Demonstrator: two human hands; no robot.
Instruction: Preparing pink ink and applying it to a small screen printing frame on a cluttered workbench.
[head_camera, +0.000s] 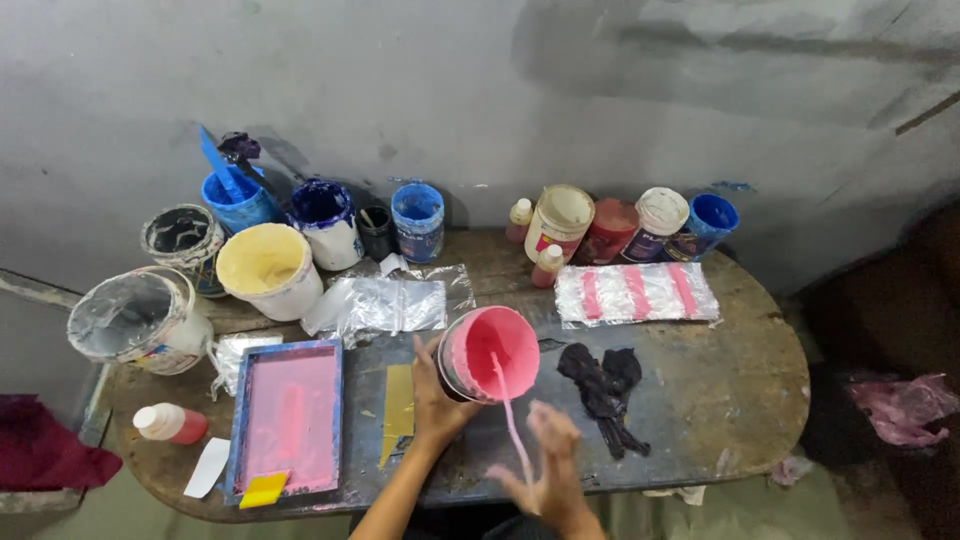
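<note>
Left hand clasps a tilted round tub of pink paint, fingers wrapped around its side. Right hand, blurred, fingers closed on a thin pink stirring stick dipping into the tub. Just right: crumpled black rag. Beyond: red-labelled white jar.

Left hand grips a tilted tub of pink ink above the bench; right hand, blurred, holds a pink-coated stick reaching into the tub. Left of them lies a pink-inked screen frame with a yellow squeegee; to the right, a dark rag. Paint tubs and jars line the wall.
</note>
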